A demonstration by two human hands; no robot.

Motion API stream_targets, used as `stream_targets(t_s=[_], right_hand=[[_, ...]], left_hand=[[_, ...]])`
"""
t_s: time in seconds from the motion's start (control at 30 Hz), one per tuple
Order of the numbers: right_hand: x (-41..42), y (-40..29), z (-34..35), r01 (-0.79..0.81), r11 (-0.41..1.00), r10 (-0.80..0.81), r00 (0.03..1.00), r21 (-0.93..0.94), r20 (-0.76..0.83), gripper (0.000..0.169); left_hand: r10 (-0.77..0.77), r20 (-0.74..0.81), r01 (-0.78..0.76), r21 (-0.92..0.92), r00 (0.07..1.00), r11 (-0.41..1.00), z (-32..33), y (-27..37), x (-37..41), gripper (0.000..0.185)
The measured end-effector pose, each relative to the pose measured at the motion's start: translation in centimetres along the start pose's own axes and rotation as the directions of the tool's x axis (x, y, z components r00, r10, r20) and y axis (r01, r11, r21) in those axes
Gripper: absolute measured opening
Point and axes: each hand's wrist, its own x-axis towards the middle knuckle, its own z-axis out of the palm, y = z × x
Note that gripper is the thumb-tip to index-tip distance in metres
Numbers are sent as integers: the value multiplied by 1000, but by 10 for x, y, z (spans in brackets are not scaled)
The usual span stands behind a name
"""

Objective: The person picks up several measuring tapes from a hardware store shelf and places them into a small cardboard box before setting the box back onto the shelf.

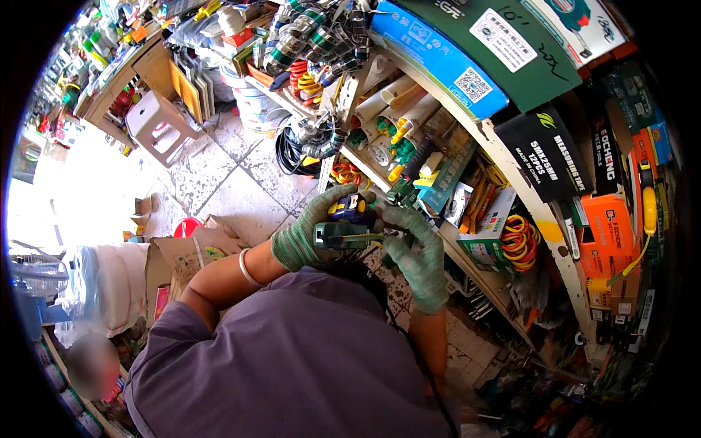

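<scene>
My left hand (306, 232), in a green knitted glove, is closed around tape measures. One is a dark blue and yellow tape measure (346, 208); beside it is a dark green tape measure (331, 235). A yellow-green wrist strap (364, 237) runs from the green one towards my right hand (419, 257). That hand wears a matching glove, its fingers bent and partly spread close to the strap's end. Something dark shows below its thumb, and whether the fingers grip it or the strap is unclear.
Metal shelving on the right holds a black tape measure carton (542, 148), an orange box (608, 230) and a blue box (438, 60). Hose clamps (315, 33) hang above cardboard tubes (421, 115). A plastic stool (159, 126) stands on the tiled floor (230, 186). An open cardboard box (186, 252) is left.
</scene>
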Motion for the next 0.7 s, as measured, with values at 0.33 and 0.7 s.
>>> stream_targets(t_s=[0.33, 0.7], right_hand=[[0, 12, -3, 214, 885, -227, 974, -414, 19, 18], [-8, 7, -15, 229, 870, -73, 936, 437, -345, 15]], left_hand=[[468, 47, -262, 875, 882, 407, -33, -12, 1, 37], [335, -404, -114, 480, 851, 870, 0, -17, 14, 35]])
